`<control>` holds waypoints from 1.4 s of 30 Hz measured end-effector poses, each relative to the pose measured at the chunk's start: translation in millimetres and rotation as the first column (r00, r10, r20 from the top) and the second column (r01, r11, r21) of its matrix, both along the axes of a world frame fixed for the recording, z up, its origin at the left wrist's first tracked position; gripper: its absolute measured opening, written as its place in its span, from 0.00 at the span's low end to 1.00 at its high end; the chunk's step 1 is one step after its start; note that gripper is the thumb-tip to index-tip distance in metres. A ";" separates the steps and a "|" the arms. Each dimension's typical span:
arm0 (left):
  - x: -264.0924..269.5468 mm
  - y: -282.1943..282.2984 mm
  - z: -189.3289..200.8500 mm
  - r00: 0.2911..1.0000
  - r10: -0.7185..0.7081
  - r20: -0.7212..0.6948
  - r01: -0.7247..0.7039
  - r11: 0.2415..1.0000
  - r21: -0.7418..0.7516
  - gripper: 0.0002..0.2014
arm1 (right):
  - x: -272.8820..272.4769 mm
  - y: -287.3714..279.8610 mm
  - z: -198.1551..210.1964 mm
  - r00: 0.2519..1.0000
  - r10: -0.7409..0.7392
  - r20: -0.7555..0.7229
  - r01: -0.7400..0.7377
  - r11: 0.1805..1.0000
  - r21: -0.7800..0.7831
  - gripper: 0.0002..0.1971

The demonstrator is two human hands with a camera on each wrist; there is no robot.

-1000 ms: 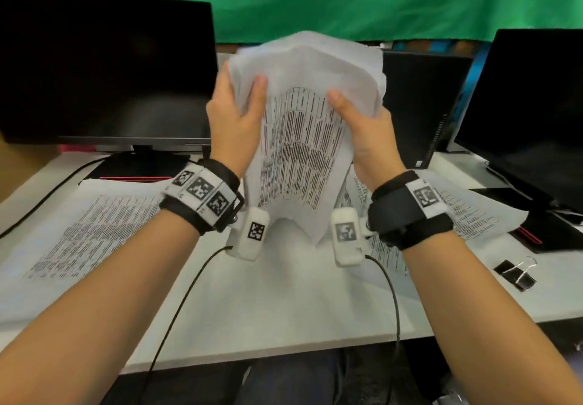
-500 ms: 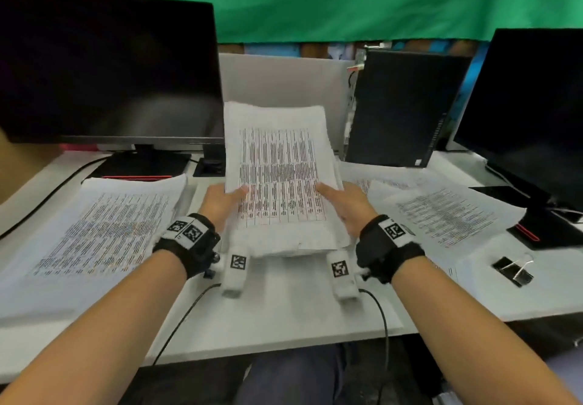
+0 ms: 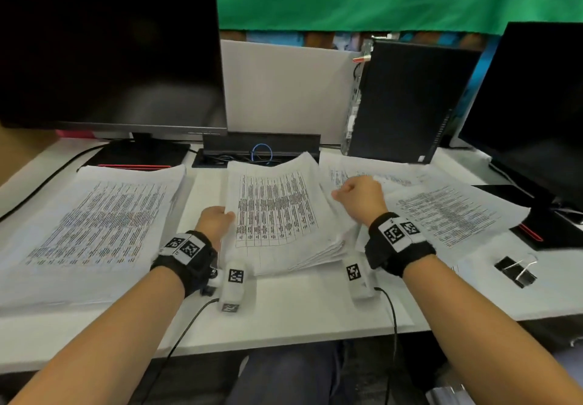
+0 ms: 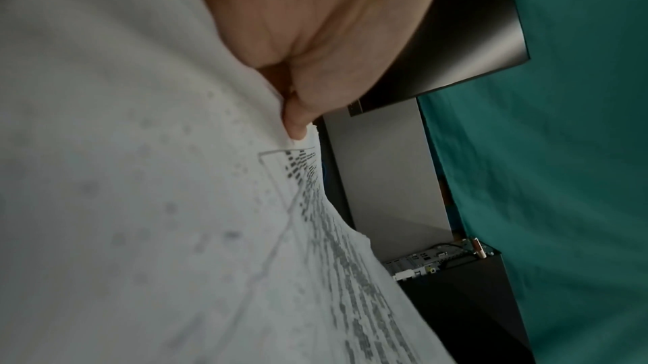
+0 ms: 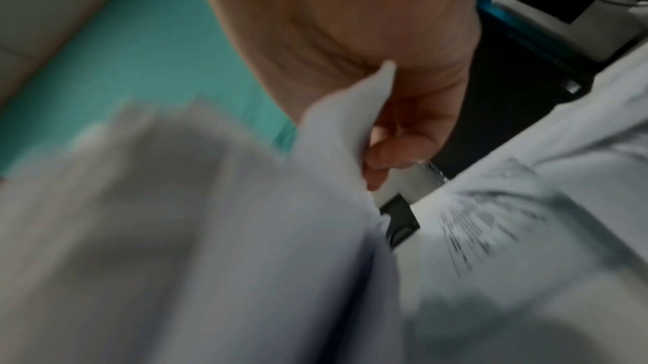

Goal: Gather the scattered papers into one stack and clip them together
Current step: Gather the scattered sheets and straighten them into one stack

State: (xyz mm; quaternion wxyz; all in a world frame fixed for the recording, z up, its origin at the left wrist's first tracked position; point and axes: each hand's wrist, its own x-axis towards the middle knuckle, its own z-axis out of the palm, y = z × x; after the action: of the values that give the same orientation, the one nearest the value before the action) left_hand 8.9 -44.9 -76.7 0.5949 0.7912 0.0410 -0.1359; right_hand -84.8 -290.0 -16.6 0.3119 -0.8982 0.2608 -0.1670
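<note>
left hand (image 3: 215, 219) pinching stack (image 3: 277, 215) at left edge, on desk (image 3: 284, 310). right hand (image 3: 359, 198) curled at stack's right side, grip unclear. clip (image 3: 515, 270) lying far right.

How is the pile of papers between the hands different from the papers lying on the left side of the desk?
The middle pile is gripped at its edges by the left hand and the right hand; no hand touches the left papers. The middle pile bows upward with its near edges fanned out; the left papers lie flat on the desk. Both are white sheets printed with dark tables.
</note>
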 end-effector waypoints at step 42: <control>-22.2 9.1 40.8 0.955 -0.164 0.248 0.206 0.966 -0.156 0.15 | -16.5 9.9 -13.9 0.974 0.227 -0.011 -0.158 0.709 0.687 0.32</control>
State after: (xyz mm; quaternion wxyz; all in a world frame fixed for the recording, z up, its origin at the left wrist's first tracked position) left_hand -13.3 -35.8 -35.8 0.6494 0.7448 -0.1161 -0.1005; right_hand -101.3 -280.1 -30.5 0.6224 -0.7500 0.2232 0.0168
